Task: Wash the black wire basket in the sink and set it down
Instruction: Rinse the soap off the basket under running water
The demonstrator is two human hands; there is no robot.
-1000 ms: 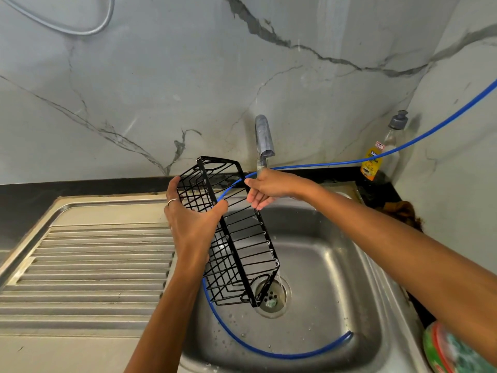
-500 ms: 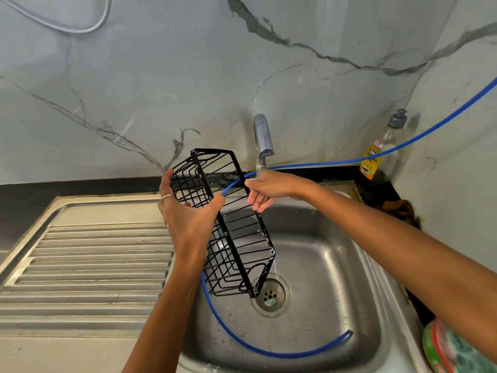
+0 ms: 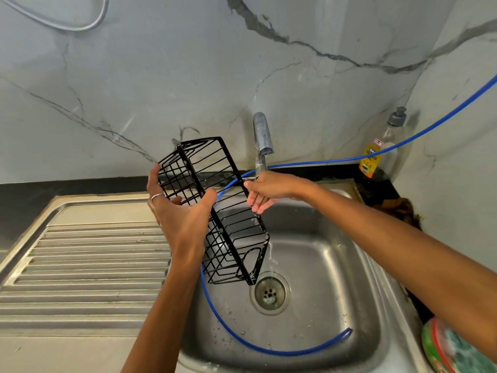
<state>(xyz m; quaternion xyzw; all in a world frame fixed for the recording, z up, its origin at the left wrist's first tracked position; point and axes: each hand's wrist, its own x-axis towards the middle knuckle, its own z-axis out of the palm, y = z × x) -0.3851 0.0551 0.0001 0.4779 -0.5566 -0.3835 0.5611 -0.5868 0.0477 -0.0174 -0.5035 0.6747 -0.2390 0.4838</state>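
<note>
Drainboard: ribbed steel, likely set-down spot; basket not there yet.
Left hand: my fingers curl round the black wire basket, held tilted over the sink.
Progress: mid-rinse, I judge; setting down remains.
Right hand: fingers relaxed under the tap, water running.
Obstacle: blue hose loops through the bowl behind the basket.

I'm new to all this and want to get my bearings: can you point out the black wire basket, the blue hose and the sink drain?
Black wire basket (image 3: 236, 232): head view, on its side bars.
Thin blue hose (image 3: 269, 349): head view, on its loop in the basin.
Round metal sink drain (image 3: 269, 292): head view, on the strainer centre.
</note>
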